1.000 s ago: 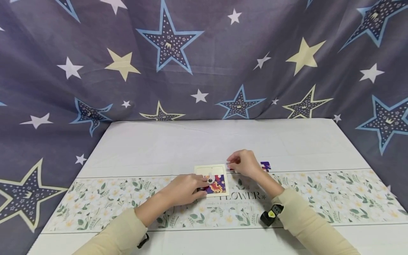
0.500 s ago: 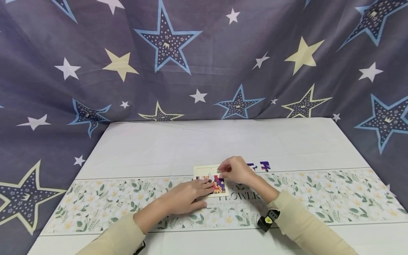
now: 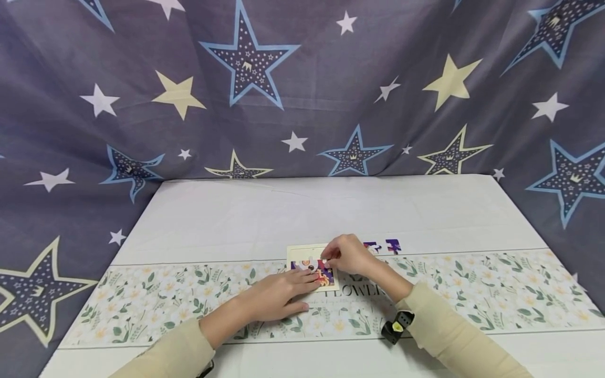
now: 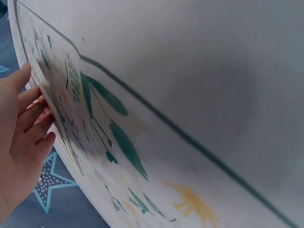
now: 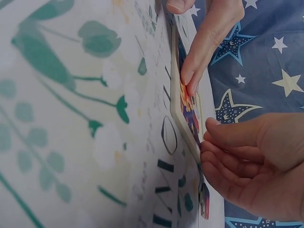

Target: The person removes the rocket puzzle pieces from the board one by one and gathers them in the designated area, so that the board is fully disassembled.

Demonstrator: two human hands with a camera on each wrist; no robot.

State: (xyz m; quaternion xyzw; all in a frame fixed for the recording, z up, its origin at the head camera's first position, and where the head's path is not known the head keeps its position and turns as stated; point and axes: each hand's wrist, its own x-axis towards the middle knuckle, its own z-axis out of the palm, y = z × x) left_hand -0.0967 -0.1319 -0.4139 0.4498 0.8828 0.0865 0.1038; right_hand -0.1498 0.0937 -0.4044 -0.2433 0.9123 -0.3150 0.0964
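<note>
A small cream puzzle tray lies on the table, its lower part filled with purple, red and orange jigsaw pieces. My left hand rests on the lower left of the tray with fingers extended, covering some of the picture. At the tray's right side, my right hand pinches a small puzzle piece between thumb and fingers, over the edge of the filled part. Most of that piece is hidden by the fingers. In the right wrist view, the thumb and fingers of the right hand meet just above the tray.
Loose purple puzzle pieces lie right of the tray, partly behind the right hand. A white cloth with a floral band covers the table. Behind it hangs a dark curtain with stars.
My right hand has come left and nearer from the loose pieces to the tray, bringing a puzzle piece. The left hand has flattened and shifted slightly down on the tray.
</note>
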